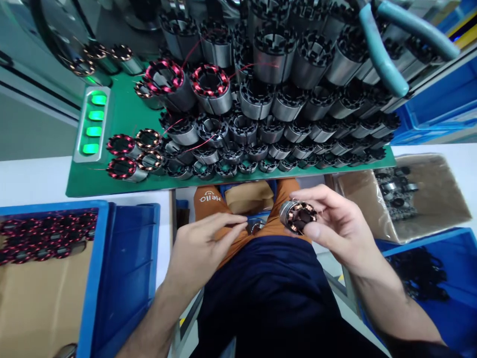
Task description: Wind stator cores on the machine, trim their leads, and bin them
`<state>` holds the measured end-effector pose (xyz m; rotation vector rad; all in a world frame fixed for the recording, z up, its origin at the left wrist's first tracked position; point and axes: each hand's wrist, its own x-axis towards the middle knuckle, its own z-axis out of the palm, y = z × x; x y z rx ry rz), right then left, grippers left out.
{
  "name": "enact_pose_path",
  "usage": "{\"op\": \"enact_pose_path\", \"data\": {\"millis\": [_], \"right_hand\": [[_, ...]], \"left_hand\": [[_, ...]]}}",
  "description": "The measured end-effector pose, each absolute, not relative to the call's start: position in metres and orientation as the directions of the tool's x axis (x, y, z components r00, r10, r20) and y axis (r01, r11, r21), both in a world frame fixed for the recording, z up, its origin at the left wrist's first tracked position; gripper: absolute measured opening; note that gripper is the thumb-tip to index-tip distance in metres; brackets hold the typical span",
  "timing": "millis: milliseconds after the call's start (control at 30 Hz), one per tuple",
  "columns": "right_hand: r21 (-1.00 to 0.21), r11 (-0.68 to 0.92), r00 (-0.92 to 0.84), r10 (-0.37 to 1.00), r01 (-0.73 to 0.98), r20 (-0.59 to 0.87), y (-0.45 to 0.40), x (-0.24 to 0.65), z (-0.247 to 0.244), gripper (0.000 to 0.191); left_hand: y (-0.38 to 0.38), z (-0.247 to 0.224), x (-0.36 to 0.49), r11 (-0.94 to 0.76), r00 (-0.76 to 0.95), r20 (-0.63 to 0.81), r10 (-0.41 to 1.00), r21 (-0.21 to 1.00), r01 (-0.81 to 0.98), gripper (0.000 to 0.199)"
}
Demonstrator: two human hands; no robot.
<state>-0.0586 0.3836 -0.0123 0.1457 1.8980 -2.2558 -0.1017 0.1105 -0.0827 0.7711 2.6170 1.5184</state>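
Note:
My right hand holds a metal ring-shaped core wound with copper wire above my lap, its open end tilted toward me. To its left, my left hand has thumb and forefinger pinched together; whatever is between the fingertips, if anything, is too small to make out. The two hands are apart. Beyond them, a green board bears rows of metal cores with black slotted ends. At its left end are several cores with red windings and copper windings.
Blue-handled pliers lie over the cores at the back right. A blue bin with red-wound cores is at left. On the right are a cardboard box of metal parts and a blue bin with black parts. Green-lit indicators sit at the board's left.

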Motion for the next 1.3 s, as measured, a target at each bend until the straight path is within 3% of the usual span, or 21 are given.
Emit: {"op": "enact_pose_path", "data": {"millis": [67,167,333,467,567,700,800,900,1033,1100,1200,1300], "right_hand": [[-0.970,-0.133,-0.976,-0.101,0.205,-0.192,0.380,-0.059,-0.013,0.038],[-0.976,-0.094,-0.974,-0.135,0.196,-0.183,0.371,-0.058,-0.017,0.040],[-0.986,-0.081,-0.981,-0.136,0.148,-0.136,0.370,-0.053,-0.025,0.054],[-0.975,-0.161,-0.962,-0.252,0.151,-0.107,0.384,-0.045,-0.028,0.068],[-0.993,-0.048,-0.953,-0.290,0.107,-0.088,0.389,-0.043,-0.026,0.075],[-0.992,0.126,-0.952,-0.298,0.029,-0.066,0.383,-0.047,-0.023,0.074],[-0.981,0.195,-0.956,-0.291,-0.019,-0.039,0.380,-0.049,-0.026,0.075],[-0.968,0.245,-0.961,-0.276,-0.045,-0.025,0.381,-0.047,-0.033,0.074],[-0.997,0.075,-0.958,-0.283,0.025,-0.045,0.387,-0.042,-0.038,0.073],[-0.997,-0.025,-0.958,-0.279,0.073,-0.063,0.391,-0.041,-0.037,0.073],[-0.995,-0.034,-0.962,-0.260,0.096,-0.084,0.391,-0.042,-0.035,0.076],[-0.995,-0.006,-0.956,-0.275,0.103,-0.098,0.385,-0.045,-0.036,0.074]], "left_hand": [[0.116,-0.072,-0.101,0.286,-0.910,0.248,0.333,0.893,0.348,0.011],[0.127,-0.051,-0.102,0.099,-0.921,0.236,0.308,0.955,0.278,0.022],[0.137,-0.057,-0.100,0.041,-0.913,0.142,0.383,0.985,0.170,0.014],[0.137,-0.080,-0.099,-0.037,-0.900,-0.027,0.434,0.998,-0.048,0.016],[0.133,-0.078,-0.101,-0.065,-0.905,-0.096,0.415,0.989,-0.134,0.006],[0.129,-0.056,-0.107,-0.066,-0.875,0.014,0.483,0.998,-0.021,0.020],[0.129,-0.046,-0.108,-0.016,-0.872,0.122,0.474,0.991,0.131,0.015],[0.132,-0.049,-0.106,0.079,-0.869,0.112,0.481,0.982,0.170,0.012],[0.137,-0.079,-0.102,0.032,-0.824,-0.107,0.556,0.994,-0.108,0.018],[0.136,-0.098,-0.100,-0.007,-0.831,-0.188,0.524,0.974,-0.225,0.024],[0.128,-0.108,-0.097,0.002,-0.930,-0.065,0.361,0.998,-0.069,0.018],[0.123,-0.089,-0.093,0.082,-0.910,0.246,0.334,0.954,0.288,0.064]]}}
